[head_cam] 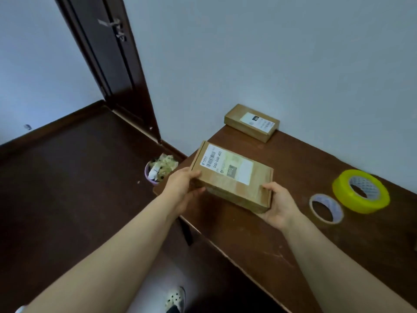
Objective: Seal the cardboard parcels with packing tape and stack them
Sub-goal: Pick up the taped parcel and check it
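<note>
Flat brown cardboard box with white label (pixel 232 175) held over front left corner of brown wooden worktop (pixel 293 245). Left grip (pixel 187 188) curls round left end, right grip (pixel 279 204) round right end. Long side runs grip to grip. Second brown cardboard box (pixel 251 122) sits at back edge, straight ahead. Yellow tape roll (pixel 361 190) lies to right, nearer right grip.

A dark wooden door (pixel 106 64), a purple bin (pixel 148 176) of crumpled rubbish beside the brown table (pixel 293 256).
</note>
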Demonstrator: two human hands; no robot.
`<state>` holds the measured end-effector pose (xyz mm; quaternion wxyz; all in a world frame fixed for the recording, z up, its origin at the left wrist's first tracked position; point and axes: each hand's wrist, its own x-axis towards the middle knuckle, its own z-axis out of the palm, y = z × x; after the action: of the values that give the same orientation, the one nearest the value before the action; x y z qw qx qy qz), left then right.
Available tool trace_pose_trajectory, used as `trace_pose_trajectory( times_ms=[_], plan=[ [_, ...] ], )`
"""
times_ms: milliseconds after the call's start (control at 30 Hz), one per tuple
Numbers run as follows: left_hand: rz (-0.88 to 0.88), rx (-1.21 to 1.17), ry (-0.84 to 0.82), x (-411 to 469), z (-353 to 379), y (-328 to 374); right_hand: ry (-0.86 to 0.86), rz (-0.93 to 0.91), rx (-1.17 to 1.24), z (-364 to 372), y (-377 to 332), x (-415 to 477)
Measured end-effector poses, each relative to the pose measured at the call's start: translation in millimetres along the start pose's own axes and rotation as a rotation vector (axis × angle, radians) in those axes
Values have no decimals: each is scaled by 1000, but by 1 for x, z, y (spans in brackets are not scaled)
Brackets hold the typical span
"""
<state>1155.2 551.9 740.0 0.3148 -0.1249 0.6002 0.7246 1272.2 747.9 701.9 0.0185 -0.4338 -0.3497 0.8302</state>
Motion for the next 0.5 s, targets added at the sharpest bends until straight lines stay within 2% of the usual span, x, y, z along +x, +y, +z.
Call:
trace_pose_trajectory(
  times_ms=[133,267,367,500],
  plan=[
    [25,44,19,38,-52,29,31,-22,-20,60,25,19],
    [57,175,54,78,-58,39,78,-124,-25,77,25,33],
    [38,192,5,102,-41,41,234,-183,-26,75,12,50],
    [98,337,-10,141,-12,46,443,-254,-169,68,-8,82]
  ],
)
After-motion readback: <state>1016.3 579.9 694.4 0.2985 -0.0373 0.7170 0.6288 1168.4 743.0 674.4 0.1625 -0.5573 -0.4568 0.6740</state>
